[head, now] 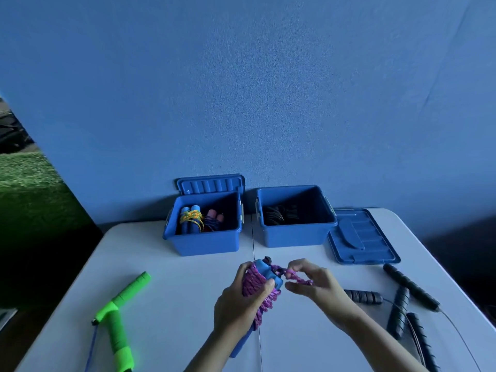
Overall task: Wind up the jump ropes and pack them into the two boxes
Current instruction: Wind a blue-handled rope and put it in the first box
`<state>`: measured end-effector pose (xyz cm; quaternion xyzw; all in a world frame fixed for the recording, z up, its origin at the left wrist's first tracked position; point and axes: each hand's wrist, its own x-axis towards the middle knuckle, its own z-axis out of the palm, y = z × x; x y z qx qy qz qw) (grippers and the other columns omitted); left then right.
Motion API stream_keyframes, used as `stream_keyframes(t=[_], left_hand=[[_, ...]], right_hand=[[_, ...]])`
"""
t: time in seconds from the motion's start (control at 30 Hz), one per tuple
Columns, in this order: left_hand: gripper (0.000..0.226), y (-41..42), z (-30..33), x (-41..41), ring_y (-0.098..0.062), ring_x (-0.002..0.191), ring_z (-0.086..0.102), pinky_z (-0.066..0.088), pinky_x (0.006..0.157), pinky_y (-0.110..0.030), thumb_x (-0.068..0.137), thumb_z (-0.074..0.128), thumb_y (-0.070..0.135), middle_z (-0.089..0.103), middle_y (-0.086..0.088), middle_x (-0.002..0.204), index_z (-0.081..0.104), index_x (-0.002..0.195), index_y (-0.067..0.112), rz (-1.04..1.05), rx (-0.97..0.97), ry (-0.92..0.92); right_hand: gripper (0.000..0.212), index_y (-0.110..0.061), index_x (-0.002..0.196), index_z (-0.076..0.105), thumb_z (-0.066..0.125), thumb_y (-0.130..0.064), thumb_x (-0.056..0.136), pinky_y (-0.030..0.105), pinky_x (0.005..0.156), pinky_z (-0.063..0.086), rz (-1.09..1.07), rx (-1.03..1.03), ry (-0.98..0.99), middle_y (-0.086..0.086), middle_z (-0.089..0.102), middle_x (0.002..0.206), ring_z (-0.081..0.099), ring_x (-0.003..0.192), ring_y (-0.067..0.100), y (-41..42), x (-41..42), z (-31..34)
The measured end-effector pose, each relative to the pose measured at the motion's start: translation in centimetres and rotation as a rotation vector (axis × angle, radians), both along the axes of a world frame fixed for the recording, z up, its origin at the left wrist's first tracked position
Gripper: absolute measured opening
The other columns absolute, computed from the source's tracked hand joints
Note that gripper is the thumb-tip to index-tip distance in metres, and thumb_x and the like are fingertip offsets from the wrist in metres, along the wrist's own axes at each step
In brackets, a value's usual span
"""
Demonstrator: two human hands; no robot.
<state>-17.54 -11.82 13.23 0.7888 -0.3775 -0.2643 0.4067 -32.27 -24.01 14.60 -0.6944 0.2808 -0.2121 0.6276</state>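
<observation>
My left hand (241, 299) grips the blue handles (268, 272) of a jump rope with the purple cord (252, 284) wound thick around them, the bundle's long axis running from my wrist up and away toward the boxes. My right hand (312, 288) sits just beside it, pinching the loose tail of that cord between thumb and fingers, so I judge the winding is nearly finished and only the end needs tucking. Straight beyond my left hand stands the left box (201, 241), open, already holding two wound ropes; beyond my right hand is the right box (295, 234), with dark coils inside and more free room. Both are near, with bare bench (188, 304) between them and me, so either hand could carry the bundle forward; the left one already has it. Left of my left hand lie the green handles (118, 312), close to the near bench edge. Right of my right hand lie the black handles (402, 299) with thin wire trailing, so swinging that way risks snagging.
</observation>
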Motion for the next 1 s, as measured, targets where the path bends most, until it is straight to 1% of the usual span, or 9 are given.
stream_keyframes(t=[0.07,0.27,0.37,0.5,0.67,0.73,0.8,0.9,1.0], left_hand=[[0.057,-0.1,0.0,-0.1,0.006,0.075,0.065,0.052,0.072,-0.021,0.064,0.041,0.081,0.068,0.026,0.084,0.047,0.109,0.047,0.001,-0.008,0.011],[0.055,-0.1,-0.3,-0.1,0.003,0.076,0.066,0.054,0.075,-0.027,0.065,0.044,0.078,0.069,0.023,0.087,0.048,0.11,0.047,-0.029,-0.052,0.058],[0.054,-0.1,-0.3,-0.4,0.003,0.079,0.067,0.054,0.08,-0.03,0.066,0.047,0.075,0.07,0.022,0.09,0.05,0.11,0.046,-0.034,-0.104,0.124],[0.049,-0.3,-0.4,-0.5,-0.004,0.085,0.069,0.053,0.086,-0.039,0.07,0.053,0.07,0.071,0.015,0.093,0.055,0.111,0.043,-0.034,-0.18,0.226],[0.046,-0.3,-0.6,-0.1,-0.005,0.089,0.068,0.053,0.088,-0.043,0.071,0.054,0.067,0.072,0.015,0.096,0.054,0.111,0.044,-0.102,-0.174,0.238],[0.045,-0.4,-0.5,-0.2,-0.008,0.09,0.069,0.052,0.089,-0.045,0.073,0.056,0.064,0.072,0.012,0.098,0.055,0.112,0.042,-0.118,-0.189,0.268],[0.044,-0.4,-0.5,-0.2,-0.011,0.091,0.069,0.053,0.088,-0.045,0.074,0.057,0.062,0.072,0.01,0.1,0.057,0.112,0.04,-0.128,-0.207,0.296],[0.044,-0.5,-0.3,0.1,-0.013,0.093,0.069,0.054,0.088,-0.044,0.075,0.058,0.058,0.072,0.007,0.101,0.057,0.114,0.038,-0.162,-0.206,0.313],[0.042,-0.6,-0.3,0.7,-0.018,0.095,0.068,0.054,0.088,-0.041,0.076,0.059,0.054,0.071,0.002,0.102,0.06,0.112,0.034,-0.207,-0.177,0.373]], right_hand=[[0.012,-0.013,0.083,0.066,0.071,-0.011,0.073,0.026,0.079,0.042,0.033,-0.023,-0.027,-0.001,0.058,0.103,0.055,0.089,0.014,0.1,-0.2,0.4],[0.032,-0.025,0.088,0.064,0.046,-0.039,0.065,0.016,0.071,0.037,0.118,-0.024,-0.007,-0.015,0.061,0.099,0.05,0.084,0.006,0.2,-1.0,2.1],[0.054,-0.015,0.1,0.064,0.041,-0.049,0.064,0.031,0.082,0.034,0.128,-0.013,-0.039,-0.005,0.064,0.108,0.051,0.095,0.015,-0.1,-0.9,1.6],[0.07,-0.027,0.119,0.063,0.04,-0.074,0.073,0.024,0.083,0.034,0.117,0.047,-0.04,0.007,0.061,0.121,0.051,0.104,0.009,0.0,-1.0,0.4],[0.052,-0.02,0.117,0.064,0.04,-0.044,0.077,0.039,0.111,0.03,0.145,0.033,0.09,0.01,0.059,0.125,0.045,0.124,0.027,-0.6,-0.9,0.7],[0.043,-0.025,0.114,0.068,0.041,-0.031,0.081,0.022,0.103,0.041,0.129,0.046,0.1,0.0,0.069,0.115,0.057,0.115,0.014,-1.0,-0.9,1.1],[0.026,-0.027,0.102,0.07,0.05,-0.02,0.087,0.006,0.077,0.045,0.108,0.056,0.069,-0.002,0.072,0.096,0.065,0.085,-0.002,-1.2,-0.9,1.9],[0.039,-0.034,0.081,0.076,0.054,-0.003,0.091,0.021,0.086,0.047,0.176,0.006,0.049,-0.005,0.069,0.082,0.056,0.085,0.006,-1.5,-1.1,2.1],[0.04,-0.036,0.09,0.075,0.055,-0.002,0.085,0.021,0.083,0.044,0.225,-0.012,0.046,-0.007,0.072,0.08,0.056,0.085,0.006,-1.5,-1.3,2.2]])
